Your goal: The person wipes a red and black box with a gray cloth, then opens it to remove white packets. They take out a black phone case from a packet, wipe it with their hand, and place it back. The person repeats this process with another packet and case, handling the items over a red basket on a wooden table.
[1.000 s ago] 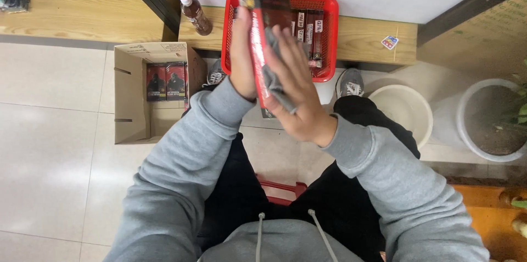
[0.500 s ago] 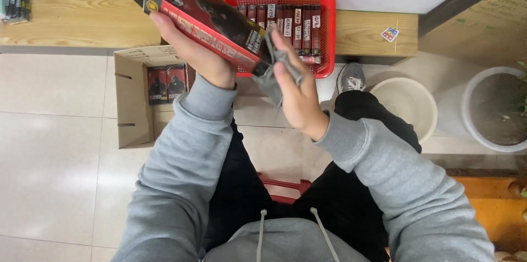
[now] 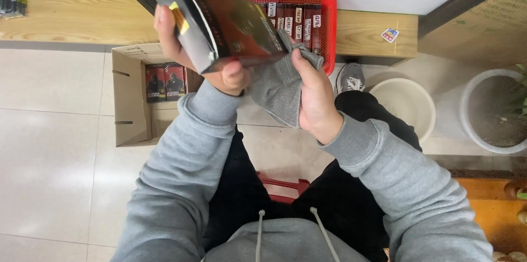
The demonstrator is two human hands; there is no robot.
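The left hand (image 3: 219, 70) grips a flat dark red-and-black cardboard box (image 3: 219, 18); the right hand (image 3: 313, 94) presses a grey cloth (image 3: 274, 86) against its lower edge.

dark red-black box (image 3: 230, 20); grey cloth (image 3: 277, 89); red basket (image 3: 328, 26)

One red basket (image 3: 329, 26), one cardboard box (image 3: 129, 114), two white pots (image 3: 406, 108)

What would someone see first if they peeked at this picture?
Probably the dark red box held up in the left hand, top middle, with the right hand pressing a grey cloth against its lower edge. Just behind, a bright red basket of similar boxes sits on the wooden shelf.
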